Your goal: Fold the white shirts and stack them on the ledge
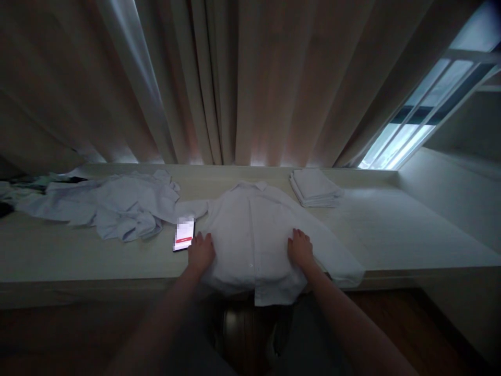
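Note:
A white button-up shirt (250, 235) lies front side up, its collar pointing away from me and its hem hanging over the near edge. My left hand (201, 251) rests at the shirt's left side, fingers stretched forward and a little apart. On the other side, my right hand (300, 247) lies palm down on the fabric near the side seam, its fingers also extended. One sleeve reaches left, while the other slants toward the near right edge. Close by my left hand is a phone (183, 233) with a lit screen.
A crumpled heap of white clothes (125, 201) lies on the left of the pale wooden surface (97, 261). Folded white garments (315, 187) are stacked at the back right. Long curtains (274, 94) hang behind, and a barred window (410, 120) shows at the right.

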`<state>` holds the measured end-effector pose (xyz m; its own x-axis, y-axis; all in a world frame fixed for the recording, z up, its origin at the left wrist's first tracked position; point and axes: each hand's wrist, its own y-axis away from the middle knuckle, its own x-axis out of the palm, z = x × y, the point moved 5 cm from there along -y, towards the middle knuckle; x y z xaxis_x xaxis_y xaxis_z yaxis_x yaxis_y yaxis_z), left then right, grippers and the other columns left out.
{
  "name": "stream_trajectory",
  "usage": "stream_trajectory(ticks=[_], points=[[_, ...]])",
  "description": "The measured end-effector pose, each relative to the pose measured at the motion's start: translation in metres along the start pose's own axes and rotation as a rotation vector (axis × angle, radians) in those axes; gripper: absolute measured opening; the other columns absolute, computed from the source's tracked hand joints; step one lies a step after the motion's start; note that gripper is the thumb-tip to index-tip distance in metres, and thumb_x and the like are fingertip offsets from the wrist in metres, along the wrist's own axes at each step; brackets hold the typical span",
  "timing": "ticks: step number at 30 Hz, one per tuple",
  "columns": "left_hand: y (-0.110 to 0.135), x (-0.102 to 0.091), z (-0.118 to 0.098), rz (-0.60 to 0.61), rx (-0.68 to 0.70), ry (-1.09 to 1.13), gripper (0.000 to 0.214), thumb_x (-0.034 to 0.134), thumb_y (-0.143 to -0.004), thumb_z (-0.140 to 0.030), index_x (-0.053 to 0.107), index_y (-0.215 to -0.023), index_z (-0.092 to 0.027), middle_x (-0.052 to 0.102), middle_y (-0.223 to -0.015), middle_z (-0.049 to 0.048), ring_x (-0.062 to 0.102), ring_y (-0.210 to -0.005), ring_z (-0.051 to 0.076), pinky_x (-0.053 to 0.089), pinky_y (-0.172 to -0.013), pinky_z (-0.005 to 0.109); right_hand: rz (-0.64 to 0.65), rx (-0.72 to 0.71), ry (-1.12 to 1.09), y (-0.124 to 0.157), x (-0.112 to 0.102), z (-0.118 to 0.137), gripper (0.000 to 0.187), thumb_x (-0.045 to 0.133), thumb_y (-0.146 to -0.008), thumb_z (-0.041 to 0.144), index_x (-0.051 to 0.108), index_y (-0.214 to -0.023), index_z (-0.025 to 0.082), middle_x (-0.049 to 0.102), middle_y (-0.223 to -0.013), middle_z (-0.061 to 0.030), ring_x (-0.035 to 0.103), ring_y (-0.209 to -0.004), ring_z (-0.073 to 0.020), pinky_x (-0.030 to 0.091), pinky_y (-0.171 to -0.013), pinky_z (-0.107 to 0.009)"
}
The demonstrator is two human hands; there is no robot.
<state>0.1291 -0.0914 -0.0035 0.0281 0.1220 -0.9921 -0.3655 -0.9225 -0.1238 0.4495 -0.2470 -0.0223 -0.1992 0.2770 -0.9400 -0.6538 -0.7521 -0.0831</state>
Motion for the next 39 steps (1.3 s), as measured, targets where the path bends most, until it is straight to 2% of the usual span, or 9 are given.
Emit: stream_trajectory(ticks=[3,6,9,15,20,26,30,33,39], points=[[-0.008,-0.001,0.008,0.057,-0.044,-0.004,0.042,0.029,-0.086,-0.029,0.036,-0.126,-0.018,0.051,-0.113,0.0177,0.054,-0.096,0.027,0.041,-0.076,0.038,0.117,0.175,-0.102,-0.016,0.001,-0.018,0.044,0.038,-0.084,0.031,0.049,-0.118,0.005,0.054,-0.113,-0.0218,0.049,-0.107,-0.029,0.037,-0.086,-0.037],[-0.01,0.003,0.01,0.106,-0.015,-0.008,0.04,0.03,-0.084,-0.023,0.037,-0.124,-0.018,0.058,-0.094,0.0128,0.056,-0.089,0.025,0.041,-0.074,0.036,0.185,0.174,-0.165,-0.023,0.001,-0.023,0.039,0.046,-0.08,0.037,0.06,-0.1,0.008,0.061,-0.1,-0.0195,0.056,-0.096,-0.0272,0.04,-0.081,-0.034],[-0.012,0.006,0.012,0.117,-0.001,0.041,0.039,0.031,-0.082,-0.018,0.037,-0.121,-0.019,0.058,-0.092,0.0112,0.057,-0.087,0.023,0.041,-0.072,0.033,0.231,0.16,-0.257,-0.023,0.0,-0.021,0.038,0.051,-0.077,0.043,0.063,-0.091,0.01,0.063,-0.098,-0.0177,0.057,-0.095,-0.0258,0.04,-0.081,-0.031],[-0.019,0.006,0.016,0.107,-0.072,0.329,0.035,0.038,-0.081,-0.022,0.036,-0.116,-0.017,0.058,-0.101,0.0117,0.058,-0.091,0.02,0.04,-0.073,0.028,0.343,0.24,-0.597,-0.019,-0.002,-0.022,0.057,0.02,-0.089,0.049,0.062,-0.098,0.011,0.066,-0.095,-0.0124,0.061,-0.086,-0.0189,0.046,-0.071,-0.028],[-0.025,0.012,0.028,0.145,-0.252,0.47,0.029,0.031,-0.085,-0.025,0.038,-0.111,-0.015,0.062,-0.091,0.0131,0.061,-0.083,0.022,0.041,-0.067,0.03,0.535,0.348,-0.87,-0.01,0.005,-0.018,0.037,0.046,-0.081,0.045,0.064,-0.092,0.014,0.068,-0.091,-0.0115,0.063,-0.079,-0.0213,0.049,-0.063,-0.029],[-0.027,0.011,0.04,0.15,-0.315,0.481,0.036,0.039,-0.079,-0.02,0.036,-0.115,-0.015,0.063,-0.089,0.0129,0.062,-0.081,0.023,0.042,-0.065,0.029,0.639,0.334,-0.962,-0.007,0.01,-0.003,0.031,0.053,-0.076,0.04,0.065,-0.092,0.017,0.067,-0.096,-0.0099,0.063,-0.081,-0.0199,0.049,-0.066,-0.029],[-0.028,0.005,0.044,0.136,-0.28,0.473,0.039,0.042,-0.076,-0.019,0.037,-0.116,-0.017,0.062,-0.094,0.0107,0.061,-0.085,0.022,0.042,-0.069,0.029,0.354,0.164,-0.639,-0.023,-0.006,-0.008,0.032,0.049,-0.078,0.038,0.065,-0.095,0.015,0.068,-0.091,-0.0091,0.062,-0.081,-0.0179,0.046,-0.069,-0.026],[-0.029,0.002,0.05,0.11,-0.249,0.443,0.037,0.039,-0.077,-0.017,0.039,-0.114,-0.019,0.062,-0.096,0.0099,0.06,-0.086,0.021,0.042,-0.069,0.028,0.15,0.168,-0.436,-0.035,-0.02,-0.024,0.038,0.044,-0.08,0.035,0.06,-0.106,0.012,0.064,-0.101,-0.012,0.058,-0.091,-0.0194,0.042,-0.078,-0.027],[-0.026,0.006,0.056,0.09,-0.192,0.353,0.03,0.035,-0.08,-0.017,0.046,-0.108,-0.018,0.061,-0.096,0.0109,0.059,-0.09,0.021,0.042,-0.072,0.028,0.054,0.274,-0.196,-0.033,-0.026,-0.067,0.042,0.04,-0.083,0.038,0.054,-0.111,0.009,0.06,-0.102,-0.0192,0.055,-0.098,-0.0257,0.039,-0.082,-0.035]])
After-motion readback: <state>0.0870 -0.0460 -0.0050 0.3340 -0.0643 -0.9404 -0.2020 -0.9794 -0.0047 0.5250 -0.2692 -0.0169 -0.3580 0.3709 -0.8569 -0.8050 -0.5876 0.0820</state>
